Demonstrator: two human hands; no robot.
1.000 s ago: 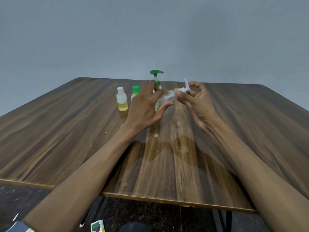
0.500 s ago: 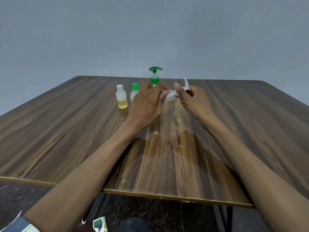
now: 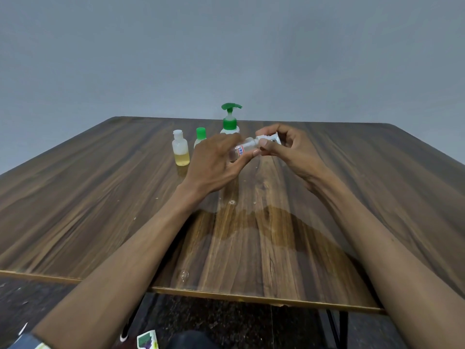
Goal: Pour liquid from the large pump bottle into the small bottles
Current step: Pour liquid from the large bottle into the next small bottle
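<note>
Left hand (image 3: 216, 159) grips the body of a small clear bottle (image 3: 242, 150) — long axis near level, cap end pointing toward 2 o'clock. Right hand (image 3: 286, 149) pinches its white cap (image 3: 270, 139), thumb and forefinger curled round it. Large pump bottle (image 3: 229, 123) stands upright just behind at 12 o'clock, about equally near both hands. Two more small bottles (image 3: 180, 151) stand at 9 o'clock on the table (image 3: 100, 197).

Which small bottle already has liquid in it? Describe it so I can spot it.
On the wooden table, three bottles stand at the far middle. The white-capped bottle is leftmost, beside the green-capped bottle; it alone shows yellow liquid at the bottom.
</note>
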